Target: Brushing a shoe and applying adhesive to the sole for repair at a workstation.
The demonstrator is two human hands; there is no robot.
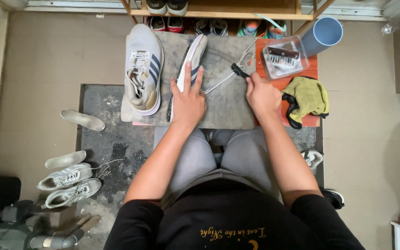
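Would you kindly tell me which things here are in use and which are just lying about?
In use: left hand on tilted sneaker; right hand on wire tool; grey mat.

Lying about: yellow cloth, plastic box, blue tube, floor sneakers.

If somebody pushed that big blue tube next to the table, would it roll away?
Probably, once it fell. The blue tube is round and smooth-looking, so lying down it would likely roll. It stands leaning at the orange table corner, so a push might tip it. It looks hollow, so perhaps light for its size.
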